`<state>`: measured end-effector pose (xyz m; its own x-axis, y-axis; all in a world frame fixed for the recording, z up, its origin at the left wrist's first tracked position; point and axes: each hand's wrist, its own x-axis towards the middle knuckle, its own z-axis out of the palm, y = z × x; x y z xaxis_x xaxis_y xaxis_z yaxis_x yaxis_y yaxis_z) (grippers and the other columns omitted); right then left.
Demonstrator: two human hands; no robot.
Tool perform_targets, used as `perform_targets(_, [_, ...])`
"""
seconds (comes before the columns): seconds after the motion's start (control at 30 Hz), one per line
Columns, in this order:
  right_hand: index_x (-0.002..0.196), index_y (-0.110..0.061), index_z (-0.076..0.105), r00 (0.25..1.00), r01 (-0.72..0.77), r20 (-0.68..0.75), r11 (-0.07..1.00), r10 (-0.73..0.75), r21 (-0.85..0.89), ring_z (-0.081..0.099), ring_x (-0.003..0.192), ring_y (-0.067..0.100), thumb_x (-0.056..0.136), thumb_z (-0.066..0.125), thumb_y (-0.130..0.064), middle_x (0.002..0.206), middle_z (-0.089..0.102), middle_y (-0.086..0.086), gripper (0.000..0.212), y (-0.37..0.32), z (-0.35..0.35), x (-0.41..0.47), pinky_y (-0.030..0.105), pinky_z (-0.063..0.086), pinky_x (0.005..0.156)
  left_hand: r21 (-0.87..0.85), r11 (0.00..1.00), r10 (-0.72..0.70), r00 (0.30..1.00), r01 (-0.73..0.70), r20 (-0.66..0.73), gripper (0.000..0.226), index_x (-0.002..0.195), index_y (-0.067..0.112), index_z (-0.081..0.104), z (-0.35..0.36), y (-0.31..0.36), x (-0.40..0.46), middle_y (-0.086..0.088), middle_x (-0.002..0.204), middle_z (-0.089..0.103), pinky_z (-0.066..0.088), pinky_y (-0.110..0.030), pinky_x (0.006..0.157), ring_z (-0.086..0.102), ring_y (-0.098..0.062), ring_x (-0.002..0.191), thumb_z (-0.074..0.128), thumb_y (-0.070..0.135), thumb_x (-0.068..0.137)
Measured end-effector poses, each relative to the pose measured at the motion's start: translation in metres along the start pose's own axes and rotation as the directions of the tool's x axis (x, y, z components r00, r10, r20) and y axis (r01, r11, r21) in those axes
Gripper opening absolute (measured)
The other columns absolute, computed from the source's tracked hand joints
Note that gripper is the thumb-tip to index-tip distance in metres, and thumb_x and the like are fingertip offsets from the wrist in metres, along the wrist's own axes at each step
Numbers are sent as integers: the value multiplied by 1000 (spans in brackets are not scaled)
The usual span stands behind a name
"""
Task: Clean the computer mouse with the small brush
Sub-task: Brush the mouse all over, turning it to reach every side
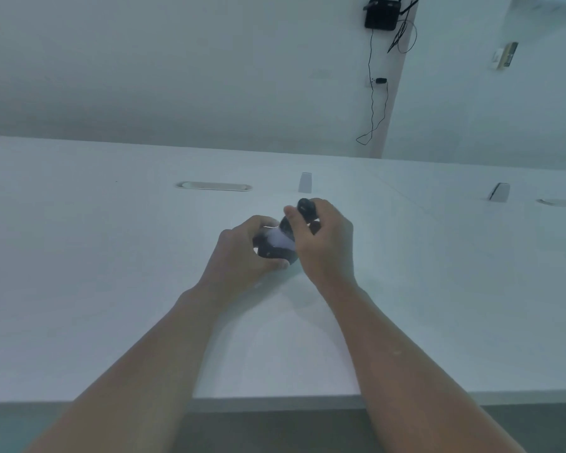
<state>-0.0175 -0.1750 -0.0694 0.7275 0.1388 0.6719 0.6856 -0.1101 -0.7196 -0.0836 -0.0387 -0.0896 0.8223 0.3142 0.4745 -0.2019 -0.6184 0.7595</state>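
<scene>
A dark computer mouse [273,250] with a bright glare on its top is gripped by my left hand [242,253] just above the white table [111,256]. My right hand [324,240] is closed around a small black brush [306,209]; its rounded handle end sticks up between thumb and fingers. The brush's lower end meets the mouse's far side, but the bristles are blurred and mostly hidden by my fingers.
On the table's far part sit an oval cable grommet [213,186], a small grey wedge [305,183] and a second wedge [499,191]. A black box with dangling cables [382,14] hangs on the wall. The table's near edge runs across the bottom.
</scene>
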Motion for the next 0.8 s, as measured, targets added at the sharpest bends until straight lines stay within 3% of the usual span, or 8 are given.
perform_targets(0.1, [84,-18,60,989,-51,-146,995,37,-89,55,69,-11,96,71,-18,76,58,-7,16,8,-10,8,3,36,64,0,1000,-5,999,5,32,60,123,21,65,-1,2,0,14,105,76,58,-16,67,68,5,96,90,10,70])
perform_targets(0.17, [83,-19,57,987,-49,-158,991,29,-126,54,67,-10,97,70,-19,77,57,-7,19,7,-13,8,3,35,63,0,1000,4,999,-4,37,59,122,20,66,0,2,0,15,105,76,58,-17,72,68,6,97,90,10,69])
perform_targets(0.27, [86,-21,61,998,49,-23,996,-51,-75,56,65,0,96,72,-21,79,62,-7,15,-4,-10,0,7,39,63,4,1000,-7,1000,7,26,48,106,27,69,2,1,0,17,91,77,59,-29,76,73,-6,92,89,10,66])
perform_targets(0.37, [90,-18,68,983,50,176,998,-45,-24,60,68,7,94,74,-21,80,65,-11,9,-11,-1,-5,10,45,65,40,999,15,999,-17,33,32,84,36,63,3,5,-2,19,76,71,52,-18,62,66,2,72,82,20,65])
perform_targets(0.53, [96,-8,72,992,-12,-124,992,-4,-125,55,71,2,95,73,-18,89,66,-3,11,4,-6,7,3,38,68,20,999,-37,996,35,79,52,113,27,68,2,3,0,17,100,76,59,-20,75,72,1,92,89,13,67])
perform_targets(0.63, [89,-12,66,980,-83,-195,982,49,-170,54,71,5,97,70,-19,88,66,1,11,12,-15,11,13,35,65,0,999,-34,996,34,85,55,116,24,68,1,4,0,17,101,76,57,-17,71,71,0,91,90,10,68])
perform_targets(0.7, [85,-19,62,986,-54,-163,992,34,-115,56,68,0,96,71,-21,81,64,-7,14,9,-17,9,15,38,66,6,999,-33,996,33,86,53,113,26,68,2,5,-1,18,99,76,58,-17,71,71,1,91,91,10,67])
perform_targets(0.8, [84,-19,66,997,-13,80,999,16,-37,58,66,-2,92,76,-20,76,64,-15,13,-3,-10,0,7,41,64,22,999,-30,998,28,59,43,99,31,67,3,3,-1,14,87,77,61,-32,76,74,-9,87,87,12,66])
